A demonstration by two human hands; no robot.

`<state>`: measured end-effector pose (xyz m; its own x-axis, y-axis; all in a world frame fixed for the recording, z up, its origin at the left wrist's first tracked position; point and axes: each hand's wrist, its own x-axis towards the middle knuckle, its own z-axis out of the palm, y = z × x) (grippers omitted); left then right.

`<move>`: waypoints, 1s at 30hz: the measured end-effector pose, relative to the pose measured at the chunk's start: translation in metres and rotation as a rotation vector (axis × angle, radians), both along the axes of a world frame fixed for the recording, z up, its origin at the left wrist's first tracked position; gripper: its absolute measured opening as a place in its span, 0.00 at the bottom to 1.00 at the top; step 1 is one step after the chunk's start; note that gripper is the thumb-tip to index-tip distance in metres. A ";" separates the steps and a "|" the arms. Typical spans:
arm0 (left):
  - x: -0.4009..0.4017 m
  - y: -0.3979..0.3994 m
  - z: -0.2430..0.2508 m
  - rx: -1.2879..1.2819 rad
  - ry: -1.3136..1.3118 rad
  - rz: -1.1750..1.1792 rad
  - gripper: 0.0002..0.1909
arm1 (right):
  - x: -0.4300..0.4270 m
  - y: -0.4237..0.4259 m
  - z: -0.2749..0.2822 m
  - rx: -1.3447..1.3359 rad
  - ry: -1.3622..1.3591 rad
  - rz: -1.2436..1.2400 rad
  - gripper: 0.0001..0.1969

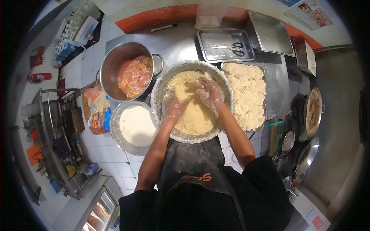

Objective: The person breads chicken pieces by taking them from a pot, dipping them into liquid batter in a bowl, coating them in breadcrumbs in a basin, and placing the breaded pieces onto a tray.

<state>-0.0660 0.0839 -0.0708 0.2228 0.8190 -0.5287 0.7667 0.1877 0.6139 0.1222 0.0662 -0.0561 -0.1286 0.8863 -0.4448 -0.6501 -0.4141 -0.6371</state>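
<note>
A wide metal bowl (192, 139) in front of me holds a heap of yellowish breading crumbs (199, 115). Both my hands reach into it and seem to wear thin clear plastic gloves. My left hand (174, 107) is at the left side of the heap, its fingers blurred and partly hidden. On the right, my right hand (210, 93) is over the crumbs with fingers apart, coated in breading; no piece shows clearly in it. To the left, a deep steel pot (111, 69) contains raw meat pieces (136, 76) in reddish liquid. Below it, a metal bowl (117, 137) contains creamy white batter (137, 124).
A tray (264, 86) of breaded pieces (244, 95) stands against the bowl's right side. Behind it, a shallow steel tray (202, 52) holds scissors (231, 47). A box with plastic packaging (95, 115) is at left. Pans (313, 111) are at far right.
</note>
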 end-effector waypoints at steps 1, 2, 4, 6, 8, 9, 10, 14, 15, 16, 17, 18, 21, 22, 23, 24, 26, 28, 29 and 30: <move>0.003 0.002 -0.009 -0.099 0.066 -0.059 0.48 | 0.004 -0.010 0.023 -0.024 -0.195 -0.088 0.22; 0.005 -0.003 -0.037 -0.090 0.058 -0.066 0.48 | 0.013 -0.022 0.033 -0.026 -0.296 -0.139 0.22; 0.003 -0.012 -0.098 0.324 -0.137 -0.047 0.49 | 0.027 -0.046 0.042 -0.092 -0.319 -0.244 0.24; 0.018 -0.005 -0.075 0.153 -0.302 -0.014 0.48 | 0.045 -0.075 0.032 -0.166 -0.256 -0.339 0.25; 0.018 -0.002 -0.069 -0.012 -0.435 0.049 0.47 | 0.044 -0.092 0.033 -0.124 -0.250 -0.236 0.22; 0.021 0.002 -0.071 -0.022 -0.303 0.067 0.43 | 0.042 -0.097 0.033 -0.185 -0.242 -0.212 0.20; 0.024 0.006 -0.069 -0.032 -0.172 0.082 0.39 | 0.040 -0.099 0.035 -0.184 -0.239 -0.215 0.20; 0.024 0.013 -0.067 0.203 -0.078 -0.044 0.32 | 0.025 -0.102 0.023 -0.228 -0.283 -0.226 0.20; 0.025 0.014 -0.073 0.207 -0.091 0.014 0.29 | 0.025 -0.101 0.019 -0.200 -0.327 -0.192 0.20; 0.026 0.016 -0.074 0.209 -0.103 0.070 0.27 | 0.023 -0.096 0.021 -0.174 -0.369 -0.160 0.21; 0.022 0.014 -0.074 0.213 -0.099 0.068 0.27 | 0.022 -0.094 0.026 -0.171 -0.364 -0.162 0.21; 0.014 0.009 -0.074 0.220 -0.254 0.155 0.25 | 0.022 -0.093 0.032 -0.163 -0.421 -0.116 0.21; 0.022 0.000 -0.014 0.201 -0.435 0.217 0.24 | 0.037 -0.095 0.009 -0.142 -0.514 -0.096 0.22; 0.023 -0.001 0.012 0.182 -0.447 0.214 0.24 | 0.040 -0.097 -0.010 -0.123 -0.542 -0.099 0.23; 0.020 -0.002 0.024 0.188 -0.446 0.214 0.24 | 0.039 -0.096 -0.031 -0.118 -0.541 -0.099 0.23; 0.018 -0.001 0.032 0.211 -0.540 0.157 0.25 | 0.039 -0.094 -0.052 0.030 -0.571 -0.102 0.22; 0.007 -0.001 0.047 0.234 -0.623 0.111 0.26 | 0.023 -0.084 -0.042 0.177 -0.590 -0.092 0.22; -0.002 -0.002 0.063 -0.092 -1.100 0.279 0.28 | -0.003 -0.064 0.035 -0.278 -0.042 -0.164 0.18; -0.005 -0.003 0.058 -0.098 -1.107 0.269 0.28 | 0.000 -0.063 0.024 -0.277 -0.048 -0.176 0.18; -0.009 -0.004 0.046 -0.030 -0.937 0.249 0.29 | 0.006 -0.060 0.004 -0.182 -0.199 -0.050 0.19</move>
